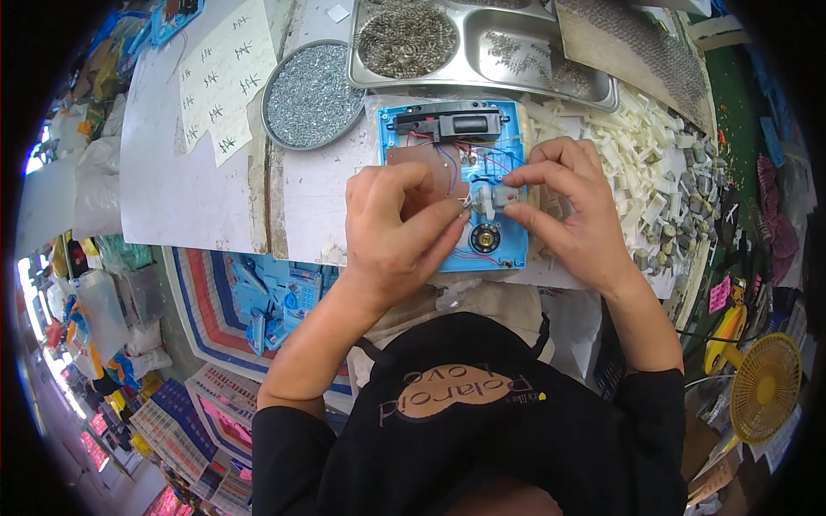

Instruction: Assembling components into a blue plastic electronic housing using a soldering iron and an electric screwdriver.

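A blue plastic toy housing [514, 248] lies open side up on the table in front of me. Inside it are a black module [452, 125], a brown circuit board [430, 160], thin red and blue wires and a round speaker [485, 238]. My right hand [575, 199] pinches a small grey-and-white motor unit [499, 199] between thumb and forefinger, over the housing's right part. My left hand [396, 219] is closed, thumb and fingertips together at the motor unit's left side; whatever they hold is too small to make out.
Beyond the housing, a steel compartment tray [482, 88] holds springs and small metal parts. A round dish of screws [314, 95] stands left of it, beside a handwritten sheet [225, 82]. White plastic parts [641, 172] pile up at the right. A yellow fan [766, 387] stands lower right.
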`<state>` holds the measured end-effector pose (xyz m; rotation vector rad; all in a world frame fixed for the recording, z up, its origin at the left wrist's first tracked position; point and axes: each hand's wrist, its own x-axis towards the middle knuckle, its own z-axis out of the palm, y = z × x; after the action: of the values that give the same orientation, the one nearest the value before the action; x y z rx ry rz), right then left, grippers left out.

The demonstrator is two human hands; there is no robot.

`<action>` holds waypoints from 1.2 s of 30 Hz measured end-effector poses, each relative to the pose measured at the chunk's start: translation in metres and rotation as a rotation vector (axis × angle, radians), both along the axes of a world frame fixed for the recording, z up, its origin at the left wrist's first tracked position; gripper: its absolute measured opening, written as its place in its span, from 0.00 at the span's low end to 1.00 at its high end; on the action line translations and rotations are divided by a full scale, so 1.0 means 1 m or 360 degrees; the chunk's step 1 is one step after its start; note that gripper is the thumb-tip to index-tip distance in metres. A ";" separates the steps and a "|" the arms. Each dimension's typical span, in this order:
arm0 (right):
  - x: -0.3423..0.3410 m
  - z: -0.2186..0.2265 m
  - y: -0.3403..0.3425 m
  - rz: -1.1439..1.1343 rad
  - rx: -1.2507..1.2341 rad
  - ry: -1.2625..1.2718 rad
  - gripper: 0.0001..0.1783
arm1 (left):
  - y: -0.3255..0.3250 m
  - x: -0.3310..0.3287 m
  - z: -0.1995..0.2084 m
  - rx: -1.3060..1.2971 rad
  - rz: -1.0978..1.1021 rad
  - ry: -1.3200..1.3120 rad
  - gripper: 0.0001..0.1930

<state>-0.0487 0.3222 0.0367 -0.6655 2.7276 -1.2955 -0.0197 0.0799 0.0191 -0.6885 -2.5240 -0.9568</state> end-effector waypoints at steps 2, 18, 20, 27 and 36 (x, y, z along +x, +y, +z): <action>-0.007 -0.004 -0.004 -0.0037 -0.0019 0.0011 0.16 | -0.002 0.003 0.002 -0.0026 -0.0007 -0.0023 0.12; -0.023 -0.014 -0.011 -0.0091 0.0146 0.0225 0.15 | -0.005 0.001 -0.004 0.0160 -0.0084 0.0024 0.13; -0.026 -0.007 -0.011 -0.0061 0.0219 0.0144 0.14 | -0.006 0.001 -0.004 0.0161 -0.0114 0.0021 0.13; -0.034 -0.001 -0.009 -0.0024 0.0323 -0.0054 0.14 | -0.024 -0.010 0.014 0.0105 -0.0545 -0.0239 0.11; -0.025 -0.010 -0.006 -0.0194 0.0041 -0.0149 0.17 | -0.010 -0.050 0.019 0.0036 -0.0342 -0.0190 0.15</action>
<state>-0.0740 0.3158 0.0263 -0.4307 2.7417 -1.2776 -0.0692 0.0694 0.0381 -0.9366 -2.5750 -1.1278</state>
